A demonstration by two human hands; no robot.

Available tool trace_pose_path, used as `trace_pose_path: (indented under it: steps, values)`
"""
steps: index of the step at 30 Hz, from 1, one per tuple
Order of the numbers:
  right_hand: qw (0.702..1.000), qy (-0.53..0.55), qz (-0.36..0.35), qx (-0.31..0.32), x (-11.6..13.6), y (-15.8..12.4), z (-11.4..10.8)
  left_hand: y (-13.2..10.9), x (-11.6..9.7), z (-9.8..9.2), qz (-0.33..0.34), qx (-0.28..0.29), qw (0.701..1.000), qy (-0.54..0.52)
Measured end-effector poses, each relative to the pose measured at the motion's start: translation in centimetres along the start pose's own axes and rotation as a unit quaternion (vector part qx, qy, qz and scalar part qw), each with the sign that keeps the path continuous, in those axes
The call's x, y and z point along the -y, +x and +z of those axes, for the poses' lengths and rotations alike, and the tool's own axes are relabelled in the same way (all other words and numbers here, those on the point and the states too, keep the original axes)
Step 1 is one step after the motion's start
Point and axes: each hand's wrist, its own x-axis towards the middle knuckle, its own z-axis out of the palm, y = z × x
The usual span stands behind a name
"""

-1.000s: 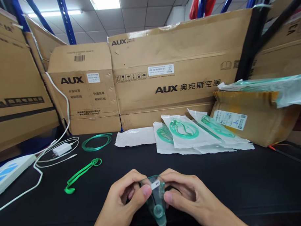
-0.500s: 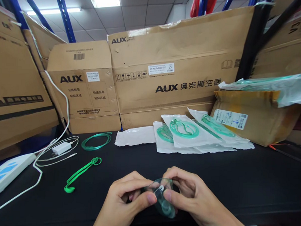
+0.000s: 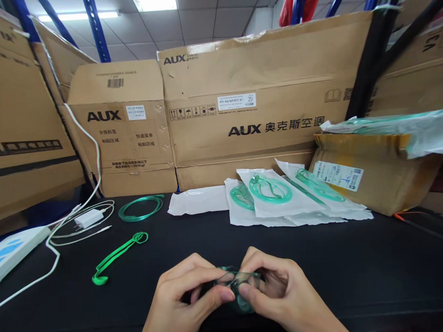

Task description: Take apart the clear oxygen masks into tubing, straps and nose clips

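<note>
Green tubing (image 3: 286, 193) in pouches (image 3: 307, 204), clear mask (image 3: 243, 305) in 2 hands (image 3: 186, 291) (image 3: 281, 284)

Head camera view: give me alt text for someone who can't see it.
A person's left hand and right hand hold a translucent green plastic piece over a black table. On it lie a green strap, coiled green tubing and white packets, before cardboard boxes.

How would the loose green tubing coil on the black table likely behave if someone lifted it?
The tubing coil is probably springy, since it holds loops without a visible tie. It looks light, being thin and translucent. Its smooth shine suggests it could slip.
</note>
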Motion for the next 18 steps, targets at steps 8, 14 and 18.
trace_pose_path:
  steps: [8,14,18]
  values:
    - [0.999,0.02,0.01,-0.026,0.0,0.1,0.4,0.0,-0.4,0.1,0.032,0.004,0.999,0.041]
    - [0.999,0.005,0.022,0.028,0.4,0.2,-0.3,-0.2,-0.8,1.0,0.009,-0.046,0.999,0.019]
    - [0.999,0.008,0.024,0.036,0.4,0.1,-0.6,-0.3,-0.8,1.0,0.004,-0.046,0.999,0.008]
